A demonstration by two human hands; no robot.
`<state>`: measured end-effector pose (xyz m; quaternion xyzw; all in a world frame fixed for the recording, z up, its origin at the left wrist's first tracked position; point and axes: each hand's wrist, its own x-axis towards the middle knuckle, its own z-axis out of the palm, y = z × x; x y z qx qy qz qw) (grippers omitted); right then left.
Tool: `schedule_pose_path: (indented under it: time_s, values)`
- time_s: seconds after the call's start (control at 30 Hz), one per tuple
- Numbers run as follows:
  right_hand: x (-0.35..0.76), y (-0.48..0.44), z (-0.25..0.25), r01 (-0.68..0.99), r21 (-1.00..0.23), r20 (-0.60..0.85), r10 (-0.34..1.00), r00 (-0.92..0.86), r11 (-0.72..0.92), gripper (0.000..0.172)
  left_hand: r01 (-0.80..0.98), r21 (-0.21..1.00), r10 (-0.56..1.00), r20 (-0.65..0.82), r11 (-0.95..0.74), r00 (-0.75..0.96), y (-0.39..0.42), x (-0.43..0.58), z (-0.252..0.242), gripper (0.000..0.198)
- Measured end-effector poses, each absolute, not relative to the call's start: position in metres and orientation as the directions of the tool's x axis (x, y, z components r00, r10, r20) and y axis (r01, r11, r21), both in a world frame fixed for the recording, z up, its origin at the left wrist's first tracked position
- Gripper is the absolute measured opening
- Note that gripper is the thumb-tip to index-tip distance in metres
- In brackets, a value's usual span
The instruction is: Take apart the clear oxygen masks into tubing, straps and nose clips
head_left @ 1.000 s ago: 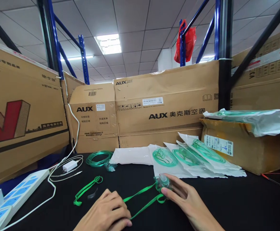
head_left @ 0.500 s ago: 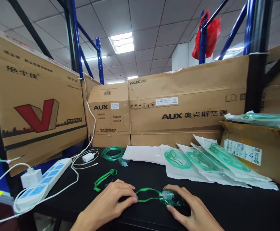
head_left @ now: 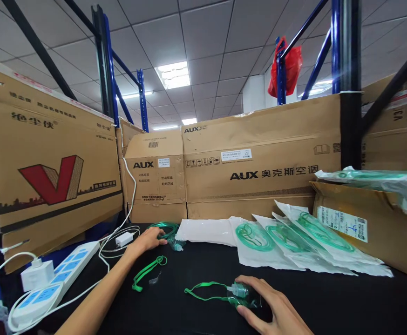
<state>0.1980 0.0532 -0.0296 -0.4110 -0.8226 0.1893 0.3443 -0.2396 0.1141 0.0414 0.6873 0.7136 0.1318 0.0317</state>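
Observation:
My left hand [head_left: 150,238] reaches out to the coil of clear green tubing [head_left: 166,226] near the boxes. Its fingers are apart at the coil's near left edge; I cannot tell whether they touch it. A small clear connector piece [head_left: 178,246] lies at the coil's right. My right hand [head_left: 273,304] holds a clear green oxygen mask [head_left: 242,301] on the black table, thumb in front and fingers behind. The mask's green elastic strap [head_left: 203,284] stretches out in a loop to the left. Another green strap [head_left: 146,271] lies in front of my left hand, beside a small clear piece [head_left: 155,279].
Several white-backed packs [head_left: 255,239] with green tubing lie at the back right, before an open carton [head_left: 374,232]. A white power strip [head_left: 58,277] with cables is at left. Large cardboard boxes [head_left: 255,186] and blue rack posts [head_left: 142,100] close off the back.
My left hand has let go of the mask's strap and moved forward and left to the tubing coil. My right hand stays on the mask. The view has shifted slightly.

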Motion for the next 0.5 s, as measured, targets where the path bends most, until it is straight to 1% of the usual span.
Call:
schedule_pose_path:
  time_s: [0.13, 0.2, 0.5]
  values:
    - [0.197, 0.046, -0.023, 0.536, -0.617, 0.391, 0.816, -0.426, 0.576, 0.044, 0.957, 0.289, 0.995, 0.080, 0.032, -0.057, 0.124, -0.250, 0.042, 0.029]
    - [0.196, 0.042, -0.020, 0.531, -0.636, 0.379, 0.826, -0.417, 0.560, 0.044, 0.945, 0.324, 0.995, 0.076, 0.041, -0.069, 0.127, -0.257, 0.049, 0.028]
    - [0.193, 0.034, -0.007, 0.482, -0.695, 0.351, 0.837, -0.420, 0.533, 0.043, 0.882, 0.461, 0.957, 0.200, 0.098, -0.211, 0.129, -0.277, 0.089, 0.028]
